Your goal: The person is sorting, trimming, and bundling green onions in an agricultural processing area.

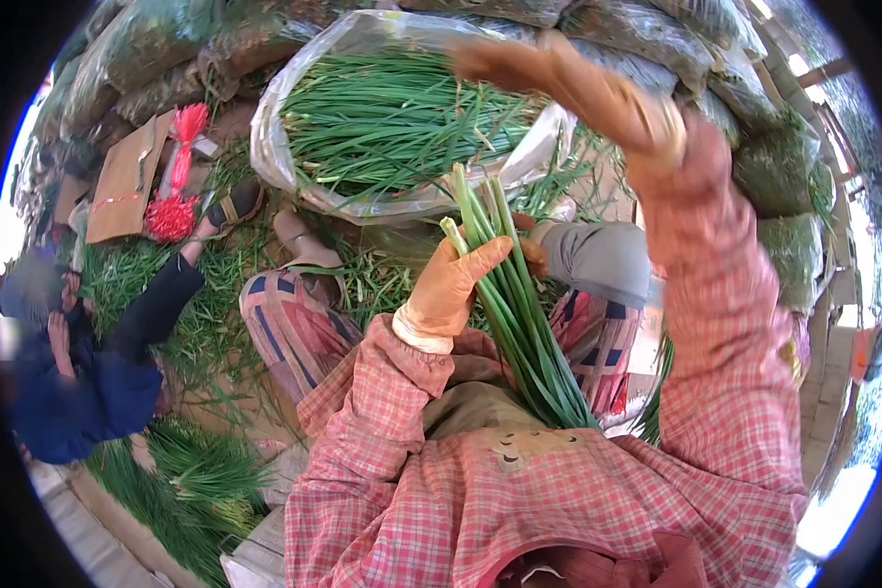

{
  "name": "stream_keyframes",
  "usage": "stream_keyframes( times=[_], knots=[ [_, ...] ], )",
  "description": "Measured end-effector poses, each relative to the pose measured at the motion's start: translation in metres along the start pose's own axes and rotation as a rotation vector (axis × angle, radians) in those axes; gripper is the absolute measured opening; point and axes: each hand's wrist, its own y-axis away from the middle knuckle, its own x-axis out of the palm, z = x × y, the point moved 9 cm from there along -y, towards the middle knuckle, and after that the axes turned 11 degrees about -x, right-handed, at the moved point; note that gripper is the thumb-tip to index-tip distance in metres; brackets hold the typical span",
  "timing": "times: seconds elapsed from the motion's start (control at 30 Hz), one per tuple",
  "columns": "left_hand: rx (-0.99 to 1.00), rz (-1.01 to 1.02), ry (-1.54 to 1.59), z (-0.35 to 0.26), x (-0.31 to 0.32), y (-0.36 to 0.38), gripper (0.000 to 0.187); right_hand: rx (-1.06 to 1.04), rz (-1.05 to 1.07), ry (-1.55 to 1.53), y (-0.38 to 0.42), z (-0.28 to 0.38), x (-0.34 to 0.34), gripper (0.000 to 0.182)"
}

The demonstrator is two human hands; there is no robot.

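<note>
My left hand, in an orange-tan glove, is closed around a bunch of green onions in front of my body. Their pale cut ends point up and away; the dark green leaves slope down toward my lap. Raised at the upper right, my gloved right hand passes above the far right side of a large clear plastic bag. Motion smears its fingers, so I cannot make out whether it holds anything. Inside the open bag lies a thick layer of green onions.
Stacked filled sacks line the back and right. At left are a cardboard piece and red ties. Another person sits there, near more green onions. Loose green leaves litter the ground.
</note>
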Motion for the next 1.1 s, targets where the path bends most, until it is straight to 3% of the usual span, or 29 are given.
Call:
stream_keyframes(
  times=[0.13,0.23,0.3,0.37,0.43,0.47,0.53,0.57,0.6,0.63,0.8,0.9,0.97,1.03,1.1],
  knots=[
    [0.039,0.002,-0.022,-0.014,0.011,0.006,0.049,-0.044,0.225,0.194,-0.082,-0.048,0.028,0.048],
    [0.043,-0.065,-0.027,0.002,-0.008,0.011,0.042,0.161,0.443,0.354,-0.041,-0.090,0.100,0.051],
    [0.048,-0.133,0.046,0.023,-0.016,0.007,0.034,0.264,0.476,0.357,-0.009,-0.104,0.117,0.054],
    [0.091,-0.269,-0.028,0.018,-0.034,0.008,0.022,0.311,0.353,0.282,0.006,-0.098,0.096,0.056],
    [0.270,-0.255,0.054,-0.015,-0.064,0.007,0.020,0.361,0.097,0.125,0.027,-0.087,0.047,0.059],
    [0.348,-0.175,0.392,-0.037,-0.076,0.017,0.021,0.380,-0.061,0.044,0.044,-0.079,0.016,0.060],
    [0.485,-0.057,0.609,-0.087,-0.116,0.043,0.021,0.414,-0.382,-0.017,0.098,-0.068,-0.049,0.059],
    [0.531,0.001,0.682,-0.109,-0.127,0.060,0.025,0.374,-0.587,-0.324,0.122,-0.033,-0.058,0.051],
    [0.601,-0.069,0.663,-0.127,-0.144,0.080,0.030,0.308,-0.529,-0.279,0.151,-0.030,-0.072,0.063],
    [0.669,-0.019,0.646,-0.146,-0.150,0.099,0.032,0.380,-0.658,-0.255,0.175,-0.014,-0.076,0.064],
    [0.997,-0.288,0.542,-0.192,-0.189,0.174,0.039,0.500,-1.016,-0.209,0.292,-0.003,-0.061,0.057],
    [1.030,-0.294,0.413,-0.209,-0.170,0.179,0.039,0.557,-1.040,0.161,0.271,0.036,-0.038,0.031],
    [1.028,-0.599,0.088,-0.231,-0.191,0.189,0.034,0.358,-1.000,0.286,0.223,0.060,-0.018,0.035],
    [0.998,-0.360,-0.056,-0.229,-0.078,0.131,0.020,0.020,-0.754,0.974,0.152,0.133,0.009,0.048],
    [0.824,0.108,0.025,-0.211,0.030,0.072,0.016,-0.122,-0.640,0.966,0.098,0.171,0.022,0.060]
  ],
)
